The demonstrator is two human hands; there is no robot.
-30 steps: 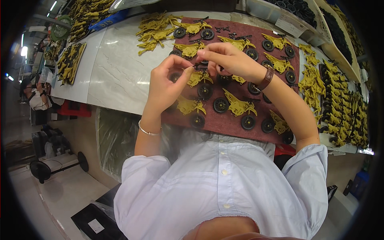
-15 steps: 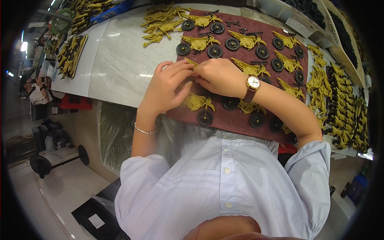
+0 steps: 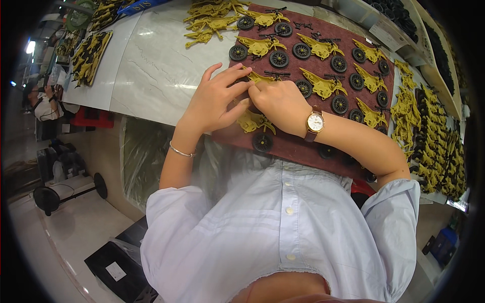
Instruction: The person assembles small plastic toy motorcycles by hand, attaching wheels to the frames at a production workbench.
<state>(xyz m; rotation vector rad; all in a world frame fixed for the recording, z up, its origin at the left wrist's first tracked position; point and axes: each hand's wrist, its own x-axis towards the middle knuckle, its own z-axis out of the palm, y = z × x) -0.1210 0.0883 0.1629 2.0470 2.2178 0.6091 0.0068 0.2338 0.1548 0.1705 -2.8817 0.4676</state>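
My two hands meet over the left part of a dark red mat [image 3: 303, 146]. My right hand [image 3: 280, 103], with a wristwatch [image 3: 314, 122] on its wrist, is curled on a yellow toy motorcycle frame [image 3: 258, 77]. My left hand [image 3: 217, 98], with a thin bracelet [image 3: 181, 150], pinches the same frame with its fingertips, the other fingers stretched out. Just below the hands lies another yellow frame [image 3: 251, 121] with a black wheel [image 3: 262, 142]. What sits under the palms is hidden.
Rows of yellow frames [image 3: 321, 45] and black wheels [image 3: 302, 50] cover the mat on a pale marble-patterned table [image 3: 151, 65]. Loose yellow parts [image 3: 209, 22] are heaped at the back; finished pieces [image 3: 439, 146] line the right side. A bin of black wheels [image 3: 396, 10] stands far right.
Both hands have moved from the middle of the mat to its left part, staying close together on a yellow frame. The view has tipped down a little.
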